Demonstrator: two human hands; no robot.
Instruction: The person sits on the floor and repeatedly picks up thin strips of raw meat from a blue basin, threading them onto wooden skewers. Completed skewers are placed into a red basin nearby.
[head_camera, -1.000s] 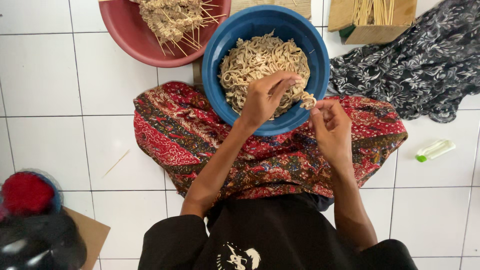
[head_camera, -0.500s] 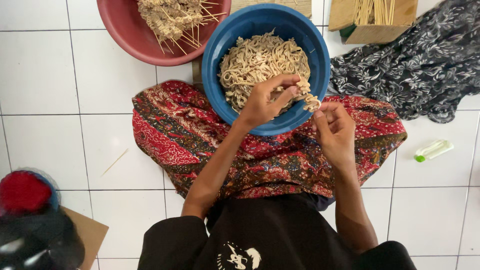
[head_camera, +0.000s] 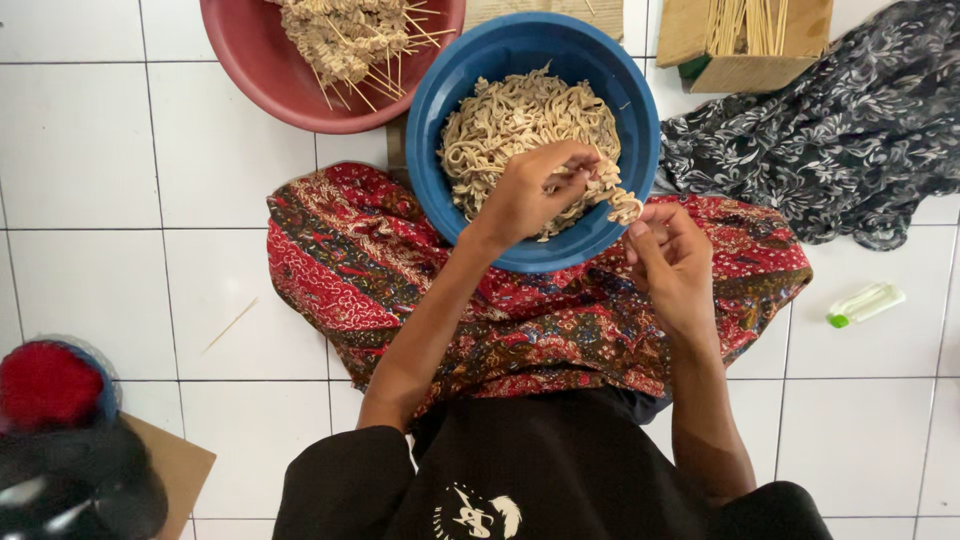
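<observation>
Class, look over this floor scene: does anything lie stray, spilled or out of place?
One bare skewer lies alone on the white tiles, left of the red patterned cloth, far from the skewers in the cardboard box. Nothing looks spilled.

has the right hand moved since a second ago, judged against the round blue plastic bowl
Yes, slightly. The right hand has shifted a little down and outward from the rim of the round blue plastic bowl, holding the folded beige strip.

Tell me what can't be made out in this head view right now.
- Skewer, if any, through the strip piece: hidden between left hand and right hand.
- Red basin and stick box: cut off by the top edge.
- Dark object with red top: blurred, cut off at left.
- Blue basin bottom: covered by strips.
</observation>
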